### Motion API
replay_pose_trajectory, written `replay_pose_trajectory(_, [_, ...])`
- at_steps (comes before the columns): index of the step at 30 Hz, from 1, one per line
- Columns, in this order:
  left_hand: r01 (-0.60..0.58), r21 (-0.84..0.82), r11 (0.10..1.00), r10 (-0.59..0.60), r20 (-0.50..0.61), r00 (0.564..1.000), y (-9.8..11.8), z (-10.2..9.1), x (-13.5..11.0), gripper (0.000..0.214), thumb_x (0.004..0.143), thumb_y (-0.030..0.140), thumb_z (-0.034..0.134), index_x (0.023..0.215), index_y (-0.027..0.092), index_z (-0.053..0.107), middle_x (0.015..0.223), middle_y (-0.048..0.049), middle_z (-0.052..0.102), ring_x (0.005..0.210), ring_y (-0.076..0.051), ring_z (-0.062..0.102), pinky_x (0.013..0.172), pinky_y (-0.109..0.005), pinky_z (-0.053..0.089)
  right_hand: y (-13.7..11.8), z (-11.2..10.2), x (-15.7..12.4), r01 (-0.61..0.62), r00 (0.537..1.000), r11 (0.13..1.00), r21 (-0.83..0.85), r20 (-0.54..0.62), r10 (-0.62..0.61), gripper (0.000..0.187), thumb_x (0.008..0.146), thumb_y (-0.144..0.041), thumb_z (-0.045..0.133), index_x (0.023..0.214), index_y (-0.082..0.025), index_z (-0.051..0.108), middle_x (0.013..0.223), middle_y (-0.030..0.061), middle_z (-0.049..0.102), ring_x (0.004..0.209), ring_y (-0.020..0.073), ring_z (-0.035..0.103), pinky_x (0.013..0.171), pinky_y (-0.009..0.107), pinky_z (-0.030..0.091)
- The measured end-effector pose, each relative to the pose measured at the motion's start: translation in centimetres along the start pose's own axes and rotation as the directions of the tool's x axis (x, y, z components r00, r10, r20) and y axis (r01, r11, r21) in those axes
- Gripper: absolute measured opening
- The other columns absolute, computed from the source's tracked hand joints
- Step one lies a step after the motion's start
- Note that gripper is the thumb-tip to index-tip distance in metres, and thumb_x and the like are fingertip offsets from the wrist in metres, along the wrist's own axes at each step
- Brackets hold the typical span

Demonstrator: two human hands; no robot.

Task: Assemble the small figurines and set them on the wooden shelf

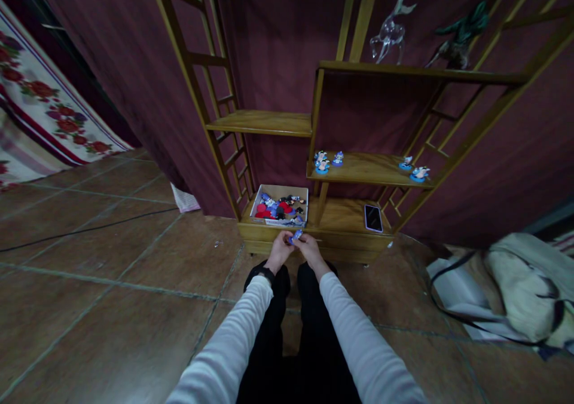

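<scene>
My left hand point(278, 251) and my right hand point(309, 248) meet in front of the wooden shelf unit point(359, 75), both pinched on a small blue figurine point(296, 235) held between them. Just behind the hands, a shallow cardboard box point(271, 191) on the bottom shelf holds several small red, blue and black figurines. Further blue figurines point(321, 164) stand on the middle shelf at its left end, and two more figurines point(415, 170) stand at its right end.
A phone point(373, 217) lies flat on the bottom shelf to the right. A glass deer point(391, 30) and a dark figure point(460, 36) stand on the top shelf. A beige bag point(520, 290) lies on the tiled floor at right, a cable point(85, 229) at left.
</scene>
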State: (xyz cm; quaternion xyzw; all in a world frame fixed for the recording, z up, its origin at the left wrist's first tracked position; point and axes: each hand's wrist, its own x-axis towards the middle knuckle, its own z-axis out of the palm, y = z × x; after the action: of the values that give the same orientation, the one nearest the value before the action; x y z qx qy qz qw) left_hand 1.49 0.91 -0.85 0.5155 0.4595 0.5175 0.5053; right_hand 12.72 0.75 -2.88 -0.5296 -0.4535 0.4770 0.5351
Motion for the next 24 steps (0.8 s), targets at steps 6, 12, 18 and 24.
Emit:
replay_pose_trajectory(6, [0.078, -0.138, 0.987, -0.073, 0.035, 0.997, 0.7, -0.2, -0.4, 0.035, 0.047, 0.006, 0.069, 0.078, 0.017, 0.058, 0.072, 0.0023, 0.061, 0.067, -0.012, 0.057, 0.067, -0.026, 0.046, -0.4, 0.2, -0.1, -0.019, 1.0, 0.998, 0.061, -0.016, 0.02, 0.031, 0.057, -0.04, 0.069, 0.078, -0.017, 0.067, 0.076, 0.0036, 0.07, 0.072, 0.0201, 0.062, 0.068, 0.032, 0.049])
replay_pose_trajectory(12, [0.17, -0.251, 0.953, -0.168, 0.029, 0.985, 0.6, -0.9, -0.2, 0.038, 0.051, 0.014, 0.073, 0.089, 0.015, 0.065, 0.076, -0.0023, 0.065, 0.067, -0.012, 0.057, 0.069, -0.027, 0.045, -0.3, 0.2, -0.3, -0.054, 0.998, 0.984, 0.171, -0.033, 0.06, 0.031, 0.061, -0.039, 0.064, 0.084, -0.019, 0.067, 0.086, 0.0036, 0.069, 0.077, 0.0187, 0.064, 0.068, 0.032, 0.052])
replay_pose_trajectory(18, [0.225, -0.363, 0.904, -0.224, 0.046, 0.974, 0.8, -1.0, -0.2, 0.037, 0.054, 0.015, 0.074, 0.09, 0.017, 0.066, 0.083, -0.0054, 0.067, 0.071, -0.013, 0.061, 0.066, -0.026, 0.045, -0.5, 0.3, -0.5, -0.038, 0.995, 0.982, 0.184, -0.082, 0.054, 0.023, 0.064, -0.033, 0.06, 0.081, -0.02, 0.067, 0.083, 0.0028, 0.069, 0.073, 0.0174, 0.064, 0.068, 0.033, 0.053])
replay_pose_trajectory(24, [0.26, -0.387, 0.885, -0.264, 0.044, 0.964, 0.9, -1.0, -0.1, 0.031, 0.058, 0.013, 0.071, 0.089, 0.015, 0.066, 0.082, -0.0069, 0.067, 0.069, -0.013, 0.061, 0.065, -0.025, 0.046, -0.7, 0.2, -0.6, -0.014, 0.995, 0.984, 0.179, -0.09, 0.031, 0.023, 0.063, -0.031, 0.057, 0.078, -0.019, 0.069, 0.08, 0.0041, 0.069, 0.072, 0.0174, 0.064, 0.069, 0.034, 0.053])
